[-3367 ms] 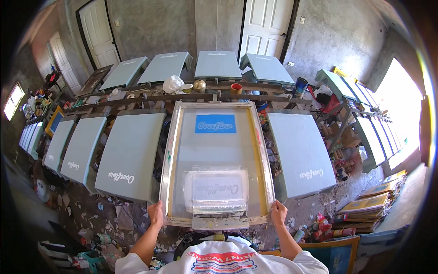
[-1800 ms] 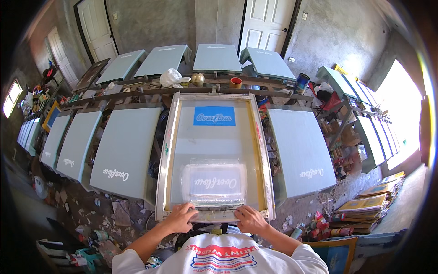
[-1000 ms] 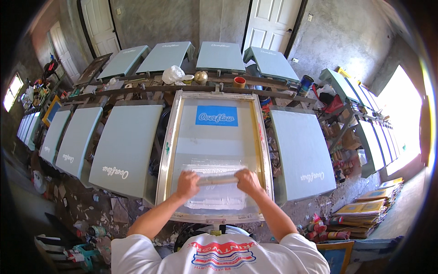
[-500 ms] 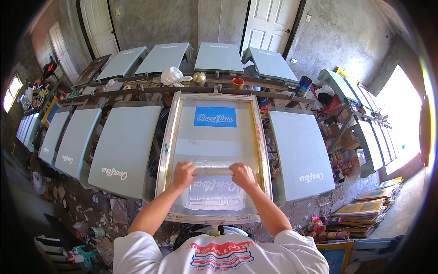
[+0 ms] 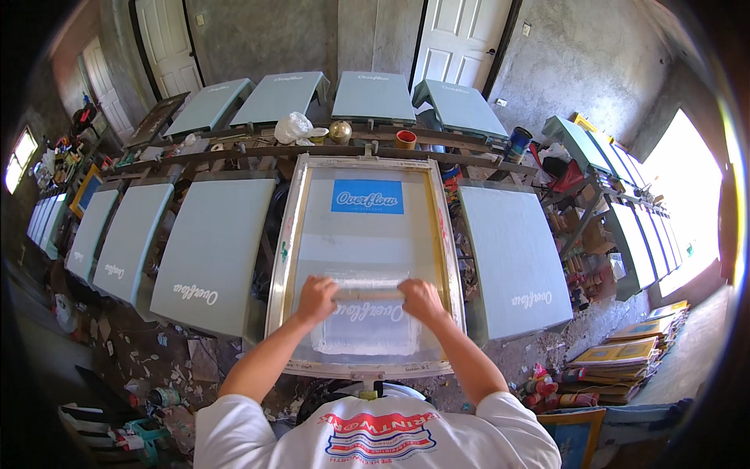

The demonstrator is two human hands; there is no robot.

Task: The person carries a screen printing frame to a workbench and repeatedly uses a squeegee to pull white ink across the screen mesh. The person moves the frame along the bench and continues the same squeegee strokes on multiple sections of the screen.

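A large screen-printing frame [image 5: 457, 301] lies in front of me, with a blue stencil patch [image 5: 368, 196] at its far end. Across the mesh's near half I hold a squeegee [image 5: 369, 295] by its ends. My left hand [image 5: 316, 298] is closed round the left end, and my right hand [image 5: 423, 299], slightly blurred, grips the right end. White ink [image 5: 367, 342] covers a rectangle of mesh on the near side of the squeegee, and lettering shows through it. The squeegee's blade edge is hidden from view.
Grey-green fabric pieces on boards flank the frame, one [image 5: 215, 254] left and one [image 5: 512, 254] right; several more stand behind a rail. On the rail sit a white plastic bag [image 5: 294, 130], a round gold container [image 5: 340, 132] and a red-rimmed tub [image 5: 405, 140]. Scraps litter the floor.
Both hands and the squeegee have shifted very slightly right, and the squeegee looks tilted differently. White ink on the near side looks smoother than before.
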